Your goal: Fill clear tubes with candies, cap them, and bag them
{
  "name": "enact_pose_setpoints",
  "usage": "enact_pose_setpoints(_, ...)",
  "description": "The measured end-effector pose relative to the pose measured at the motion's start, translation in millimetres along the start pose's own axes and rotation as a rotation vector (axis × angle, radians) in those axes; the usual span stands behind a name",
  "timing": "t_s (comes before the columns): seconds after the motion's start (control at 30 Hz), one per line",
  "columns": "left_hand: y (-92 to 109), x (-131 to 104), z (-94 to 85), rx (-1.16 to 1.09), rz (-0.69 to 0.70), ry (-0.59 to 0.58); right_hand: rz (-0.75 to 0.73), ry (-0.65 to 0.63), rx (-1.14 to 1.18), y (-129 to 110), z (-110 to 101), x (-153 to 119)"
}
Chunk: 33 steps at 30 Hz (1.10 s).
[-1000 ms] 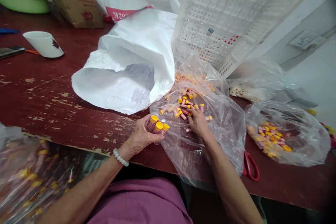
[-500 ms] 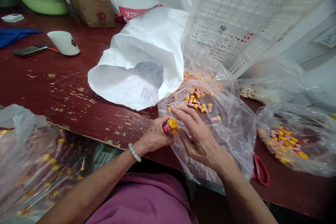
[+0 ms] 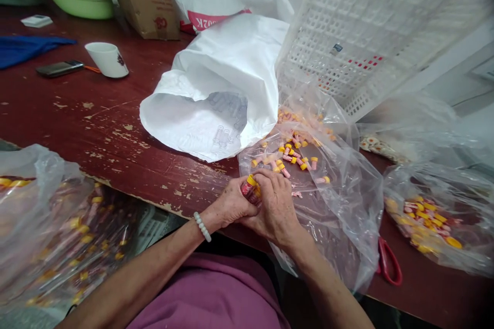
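Small red patterned tubes with yellow caps (image 3: 250,185) are bunched between my two hands, their lower ends hidden by fingers. My left hand (image 3: 230,204), with a pale bead bracelet at the wrist, is wrapped round them. From the other side my right hand (image 3: 275,206) closes against the same tubes, fingers curled over the caps. Just beyond the hands, loose pink-and-red pieces with yellow caps (image 3: 299,157) lie scattered on a clear plastic bag (image 3: 339,200). A large white sack (image 3: 247,46) lies behind, its mouth facing me.
A clear bag of yellow-capped pieces (image 3: 424,211) and red-handled scissors (image 3: 390,262) lie right. A white perforated crate (image 3: 370,15) leans behind. At left are a white cup (image 3: 106,60), a phone (image 3: 59,68), and lower down a bag of longer capped tubes (image 3: 77,236).
My right hand has come in from the right and closed round the tubes in my left hand. More capped pieces now show on the plastic bag. The view has shifted slightly left.
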<state>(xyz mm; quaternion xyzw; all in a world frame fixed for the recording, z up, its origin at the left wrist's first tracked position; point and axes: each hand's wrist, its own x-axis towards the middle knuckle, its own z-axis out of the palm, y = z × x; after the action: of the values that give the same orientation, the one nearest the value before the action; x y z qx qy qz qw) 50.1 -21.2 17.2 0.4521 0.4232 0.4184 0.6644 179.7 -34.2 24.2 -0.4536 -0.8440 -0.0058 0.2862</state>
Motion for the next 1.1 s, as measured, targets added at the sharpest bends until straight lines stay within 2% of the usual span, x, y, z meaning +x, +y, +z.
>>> enact_pose_setpoints(0.1,-1.1,0.2,-3.2,0.002,-0.022,0.002,-0.01,0.047,-0.027,-0.7,0.7,2.1)
enact_pose_setpoints(0.23,-10.5,0.4,-4.2,-0.001,-0.03,0.013,-0.006,-0.016,-0.002,-1.2,1.6,2.6)
enact_pose_setpoints(0.33,-13.1,0.0,-3.2,-0.012,-0.007,0.01,0.017,-0.068,0.112,0.6,1.1,2.3)
enact_pose_setpoints(0.43,-7.6,-0.1,-4.4,-0.023,-0.006,-0.001,0.001,-0.055,0.239,2.2,0.3,1.3)
enact_pose_setpoints(0.57,-2.7,1.5,-6.6,0.052,0.001,-0.031,-0.052,-0.03,0.17,0.4,3.3,-1.1)
enact_pose_setpoints(0.67,-2.3,2.0,-5.9,0.051,-0.015,0.03,-0.022,-0.083,0.149,-3.4,5.2,-0.6)
enact_pose_setpoints(0.73,0.6,0.9,-7.1,0.006,-0.042,0.041,-0.005,-0.11,0.24,-6.1,3.2,1.5)
enact_pose_setpoints(0.83,7.2,-1.4,-13.8,-0.148,-0.076,-0.058,0.067,-0.104,0.412,-7.6,-3.6,5.0)
enact_pose_setpoints(0.93,8.7,-3.3,-22.8,-0.311,-0.092,-0.103,0.115,-0.116,0.409,-5.2,-6.4,6.9)
enact_pose_setpoints(1.1,6.8,-12.3,-32.0,-0.47,-0.061,-0.056,-0.038,-0.178,0.332,-7.3,6.9,12.5)
